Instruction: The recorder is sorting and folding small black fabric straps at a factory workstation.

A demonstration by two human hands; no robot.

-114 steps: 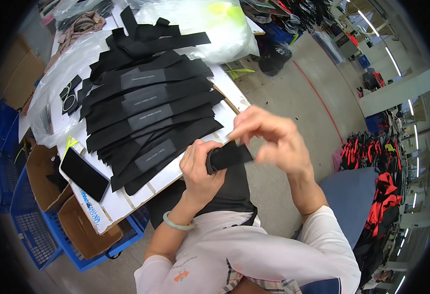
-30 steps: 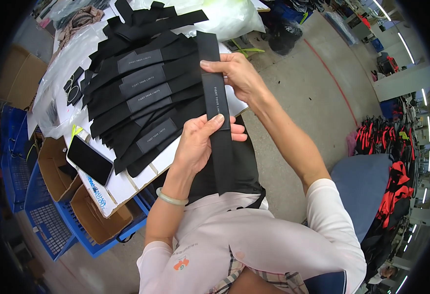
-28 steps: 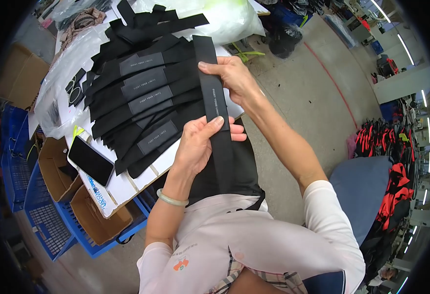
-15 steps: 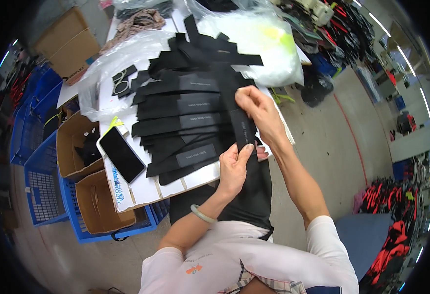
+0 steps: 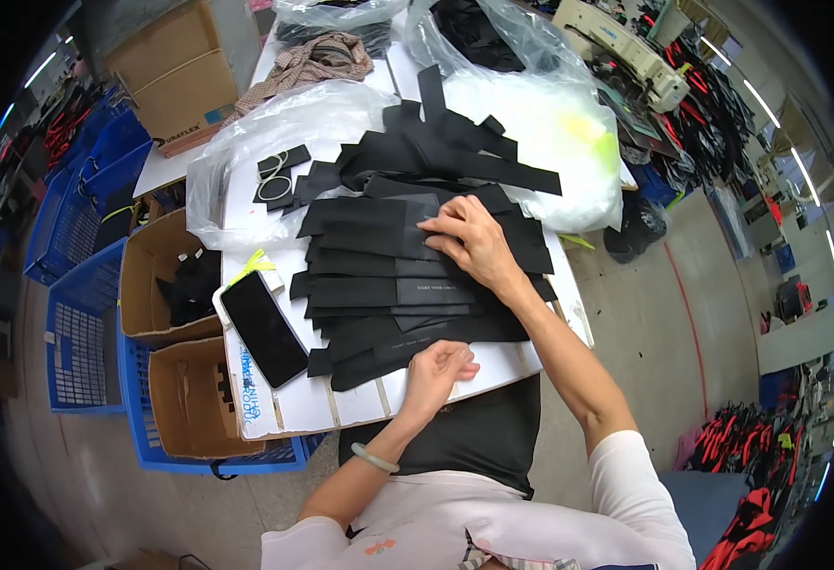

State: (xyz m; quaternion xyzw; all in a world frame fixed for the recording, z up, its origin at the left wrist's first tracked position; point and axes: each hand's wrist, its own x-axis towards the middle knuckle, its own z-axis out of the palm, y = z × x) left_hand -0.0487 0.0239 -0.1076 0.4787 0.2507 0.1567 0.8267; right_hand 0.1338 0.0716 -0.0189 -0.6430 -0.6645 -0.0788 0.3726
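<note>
In the head view, a white tabletop (image 5: 360,407) is crowded around your work. A dark-screened phone (image 5: 265,328) lies just left of the black strips (image 5: 355,218), with a yellow-green ribbon (image 5: 250,266) by its top end. Beyond the strips, a clear plastic bag (image 5: 232,171) sprawls at left and a bulky white plastic bundle (image 5: 540,133) fills the right; a heap of black pieces (image 5: 436,147) lies between them. Pale cord loops (image 5: 270,179) rest on small dark scraps. Below the left edge, you have open cardboard boxes (image 5: 189,394) and blue mesh crates (image 5: 80,351).

The strips are flat, matte fabric, layered in overlapping rows, several with a smoother grey patch (image 5: 426,291). The plastic is crinkled and glossy.

Your right hand (image 5: 472,239) is over the far rows, thumb and fingertips close together at a patch; whether they pinch cloth, you cannot tell. Your left hand (image 5: 439,374) is loosely curled at the near strip's edge, its grip unclear.
</note>
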